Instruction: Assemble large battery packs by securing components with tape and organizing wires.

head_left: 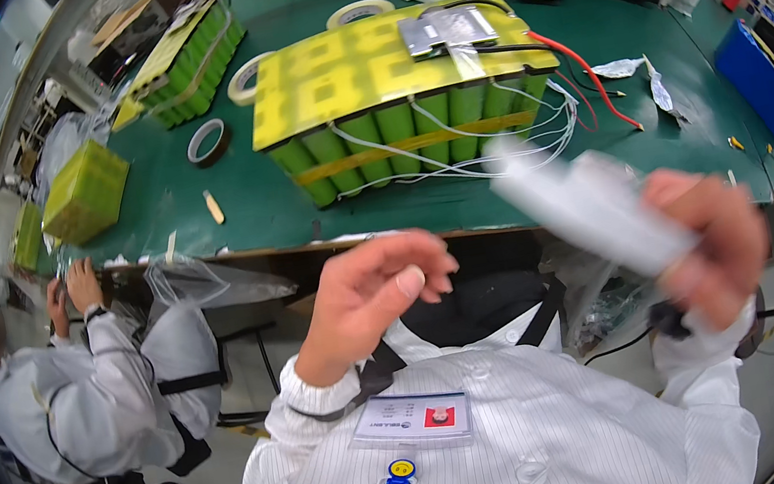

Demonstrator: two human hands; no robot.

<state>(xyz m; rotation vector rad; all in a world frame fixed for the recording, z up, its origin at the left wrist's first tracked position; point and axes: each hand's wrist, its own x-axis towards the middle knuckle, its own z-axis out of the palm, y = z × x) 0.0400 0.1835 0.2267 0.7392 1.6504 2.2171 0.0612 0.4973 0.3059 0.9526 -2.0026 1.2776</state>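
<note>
The right hand (715, 236) pinches one end of a white strip (593, 199), thumb against fingers, and the strip slants up and away toward the front right corner of the battery pack (354, 95). Both are blurred, so I cannot tell whether the strip is film, paper or tape, nor whether its far end touches the white sense leads (392, 147) or only passes in front of them. The left hand (370, 295) is released: the fingers curl loosely, the thumb stands apart, and no object shows in it.

The pack rests on the green bench (168, 201) straight ahead, yellow cover uppermost, its green cylindrical cells facing the person. A silver circuit module (459, 26) sits on the cover, and a thick red cable (587, 68) runs off the right side.

For good handling, the strip seems best kept taut between two hands, since one end alone lets it curl (all the more if a face is sticky, which the blur hides). The free left hand is well placed to take the other end. It looks wise to keep the strip above the looping leads, to avoid tugging them where they meet the cells, and to give the red cable's end a wide berth. The wood-handled blade (213, 207), left of the pack, is better left lying until wanted.
</note>
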